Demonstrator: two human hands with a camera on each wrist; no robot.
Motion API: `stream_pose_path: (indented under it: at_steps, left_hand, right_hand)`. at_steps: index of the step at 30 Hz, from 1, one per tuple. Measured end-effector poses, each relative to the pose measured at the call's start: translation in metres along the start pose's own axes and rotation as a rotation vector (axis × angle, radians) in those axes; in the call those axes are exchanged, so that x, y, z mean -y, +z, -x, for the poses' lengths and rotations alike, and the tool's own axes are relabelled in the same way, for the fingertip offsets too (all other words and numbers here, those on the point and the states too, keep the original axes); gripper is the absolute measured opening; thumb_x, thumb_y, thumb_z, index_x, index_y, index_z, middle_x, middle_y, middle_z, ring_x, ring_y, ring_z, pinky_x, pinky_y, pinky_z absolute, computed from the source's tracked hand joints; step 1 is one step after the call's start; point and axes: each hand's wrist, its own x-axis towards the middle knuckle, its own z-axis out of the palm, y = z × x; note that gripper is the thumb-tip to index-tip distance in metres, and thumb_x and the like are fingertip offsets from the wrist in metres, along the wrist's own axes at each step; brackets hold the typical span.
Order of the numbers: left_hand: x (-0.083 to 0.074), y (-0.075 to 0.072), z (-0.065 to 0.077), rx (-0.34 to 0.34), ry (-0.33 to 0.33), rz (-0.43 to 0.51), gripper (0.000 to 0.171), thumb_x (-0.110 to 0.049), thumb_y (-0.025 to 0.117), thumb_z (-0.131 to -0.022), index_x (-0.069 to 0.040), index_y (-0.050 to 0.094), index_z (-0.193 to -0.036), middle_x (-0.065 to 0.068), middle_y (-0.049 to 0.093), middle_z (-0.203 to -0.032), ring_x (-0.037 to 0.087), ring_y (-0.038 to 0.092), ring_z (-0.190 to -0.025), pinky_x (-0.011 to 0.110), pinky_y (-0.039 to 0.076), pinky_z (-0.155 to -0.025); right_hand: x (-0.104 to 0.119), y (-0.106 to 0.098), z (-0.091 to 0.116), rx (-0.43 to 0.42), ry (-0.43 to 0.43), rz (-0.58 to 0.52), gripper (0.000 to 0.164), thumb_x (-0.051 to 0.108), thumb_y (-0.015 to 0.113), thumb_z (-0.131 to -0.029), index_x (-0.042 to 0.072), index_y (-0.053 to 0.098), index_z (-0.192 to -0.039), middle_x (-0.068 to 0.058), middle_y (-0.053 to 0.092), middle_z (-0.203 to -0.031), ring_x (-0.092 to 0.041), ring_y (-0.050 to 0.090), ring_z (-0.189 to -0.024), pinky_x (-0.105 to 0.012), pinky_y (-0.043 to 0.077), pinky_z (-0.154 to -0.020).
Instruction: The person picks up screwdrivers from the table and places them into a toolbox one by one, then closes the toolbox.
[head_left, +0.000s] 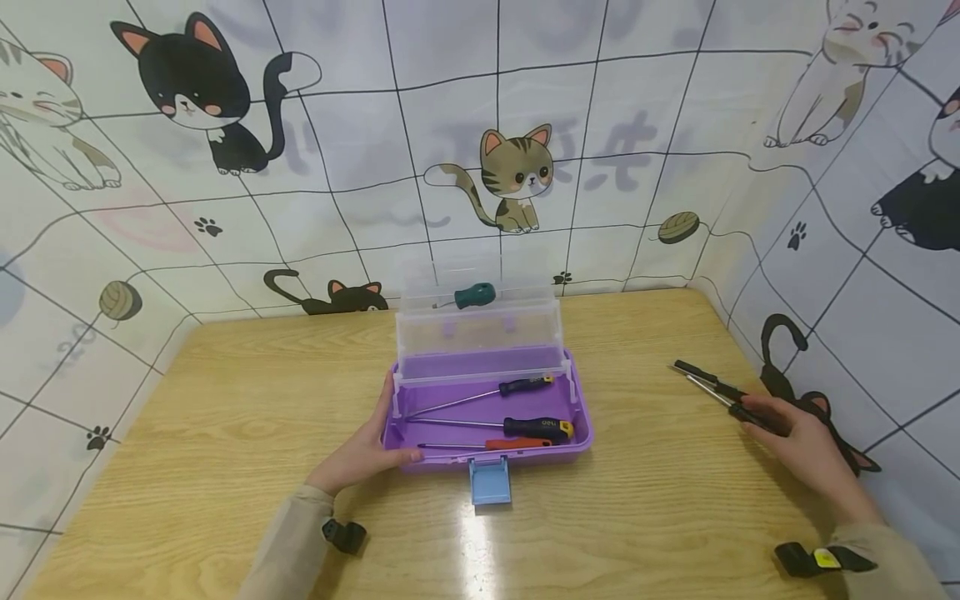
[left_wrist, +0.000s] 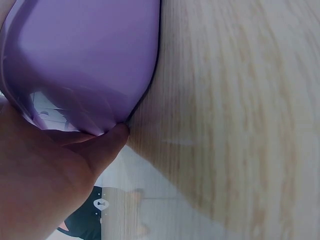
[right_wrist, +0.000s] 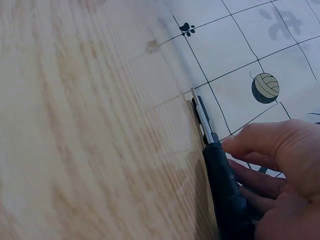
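Note:
A purple toolbox (head_left: 581, 446) stands on the table with its clear lid (head_left: 480, 333) raised. Inside lie two black-and-yellow screwdrivers (head_left: 536, 428) and a red-handled screwdriver (head_left: 517, 444). A short green-handled screwdriver (head_left: 475, 295) rests in the raised lid. My left hand (head_left: 367, 450) holds the box's left end, thumb at the front corner; the left wrist view shows the digits against its purple wall (left_wrist: 95, 50). At the table's right side my right hand (head_left: 806, 442) pinches a black-handled screwdriver (right_wrist: 222, 185) with a silver shaft. Another slim black tool (head_left: 708, 379) lies alongside it, partly hidden.
A blue latch (head_left: 491, 483) hangs down at the box's front. The wooden table (head_left: 285, 400) meets a cat-print wall covering (head_left: 360, 192) at the back and both sides. The right hand works close to the right wall.

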Motion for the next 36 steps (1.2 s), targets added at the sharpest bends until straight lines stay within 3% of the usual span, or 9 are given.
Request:
stream_pose_path:
  at_steps: [3,5,10,14,23,30,36]
  left_hand:
    - [0.0,0.0,0.0,-0.001,-0.003,0.002,0.123,-0.019,0.08,-0.081,-0.031,-0.021,-0.151,-0.004,-0.022,-0.158,0.028,-0.014,-0.143,0.061,0.0,-0.11]
    - [0.001,0.0,0.0,-0.001,-0.003,0.005,0.123,-0.019,0.08,-0.081,-0.034,-0.02,-0.151,-0.004,-0.022,-0.158,0.029,-0.014,-0.143,0.061,0.0,-0.111]
    - [0.001,0.0,0.002,-0.005,-0.013,0.017,0.122,-0.02,0.08,-0.081,-0.036,-0.02,-0.15,0.0,-0.019,-0.159,0.031,-0.01,-0.144,0.061,0.001,-0.11]
    - [-0.001,-0.001,0.003,-0.007,-0.016,0.022,0.122,-0.02,0.08,-0.081,-0.035,-0.02,-0.15,0.001,-0.018,-0.159,0.032,-0.009,-0.144,0.061,0.001,-0.11]
    - [-0.002,0.001,0.002,-0.004,-0.025,0.028,0.122,-0.019,0.079,-0.081,-0.022,-0.02,-0.152,0.004,-0.018,-0.159,0.033,-0.009,-0.144,0.061,0.001,-0.111]
    - [-0.001,0.001,0.001,-0.006,-0.028,0.03,0.122,-0.02,0.079,-0.081,-0.033,-0.019,-0.151,0.0,-0.017,-0.159,0.03,-0.009,-0.144,0.06,0.001,-0.111]
    - [-0.001,0.001,0.002,-0.008,-0.024,0.029,0.122,-0.02,0.079,-0.08,-0.03,-0.019,-0.152,0.001,-0.017,-0.159,0.03,-0.007,-0.144,0.06,0.002,-0.111]
  right_hand:
    - [0.0,0.002,0.002,-0.005,0.017,0.012,0.04,0.011,0.068,-0.091,-0.009,0.055,-0.123,-0.033,0.057,-0.118,-0.038,0.058,-0.1,-0.015,0.038,-0.067]
    - [0.0,0.003,0.003,-0.01,0.023,0.016,0.039,0.008,0.067,-0.091,-0.01,0.054,-0.123,-0.034,0.056,-0.118,-0.048,0.055,-0.102,-0.02,0.039,-0.069]
    - [0.002,0.005,0.004,-0.032,0.029,0.029,0.035,0.0,0.065,-0.089,-0.008,0.057,-0.122,-0.036,0.054,-0.12,-0.052,0.052,-0.105,-0.042,0.044,-0.077]
    - [0.003,0.008,0.003,-0.044,0.036,0.013,0.033,-0.004,0.063,-0.088,-0.008,0.059,-0.12,-0.039,0.052,-0.12,-0.056,0.048,-0.108,-0.061,0.039,-0.082]
    - [0.005,0.014,-0.002,-0.065,0.009,0.009,0.031,-0.008,0.062,-0.086,-0.008,0.061,-0.117,-0.041,0.052,-0.118,-0.056,0.049,-0.107,-0.061,0.04,-0.081]
    - [0.01,0.016,-0.006,-0.05,0.022,-0.012,0.032,-0.007,0.062,-0.087,-0.008,0.061,-0.118,-0.039,0.054,-0.117,-0.054,0.051,-0.106,-0.061,0.042,-0.081]
    - [0.016,0.018,-0.012,-0.039,-0.005,-0.027,0.033,-0.006,0.065,-0.086,-0.008,0.063,-0.119,-0.037,0.055,-0.119,-0.052,0.055,-0.103,-0.056,0.044,-0.078]
